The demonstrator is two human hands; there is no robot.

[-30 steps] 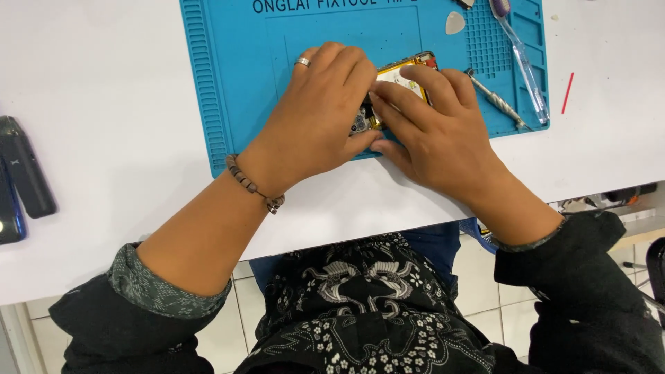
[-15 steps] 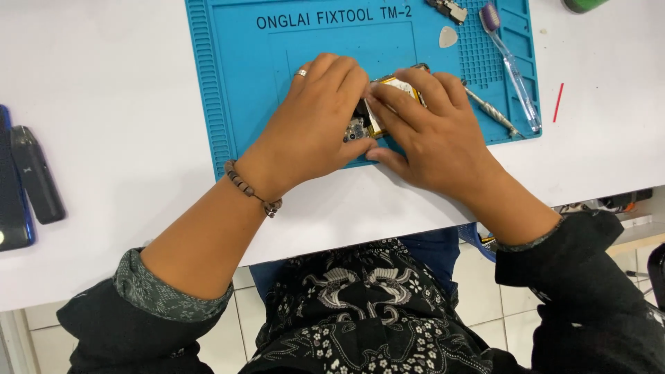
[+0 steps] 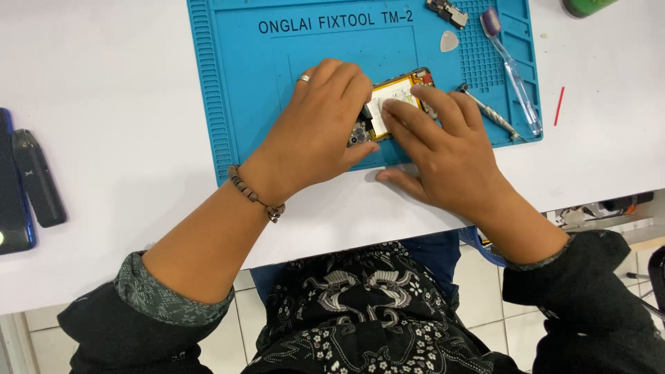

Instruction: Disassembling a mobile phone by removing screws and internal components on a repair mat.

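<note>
An opened phone (image 3: 391, 102) with its back off lies on a blue repair mat (image 3: 242, 83); its yellow-edged battery and circuit parts show between my hands. My left hand (image 3: 315, 135), with a ring and a bead bracelet, lies over the phone's left end, fingers curled down on it. My right hand (image 3: 443, 149) covers the right end, its fingers pressing flat on the battery. Most of the phone is hidden under both hands.
On the mat's right side lie a clear-handled brush (image 3: 512, 69), a metal screwdriver (image 3: 488, 112), a white pick (image 3: 449, 41) and a small phone part (image 3: 447, 10). A red strip (image 3: 558, 97) lies on the white table. A dark phone (image 3: 10, 187) and a black stick-like device (image 3: 40, 176) sit far left.
The view has shifted, so mat and hands sit lower in frame. Both hands stay on the phone; my right fingers have slid a little along the battery.
</note>
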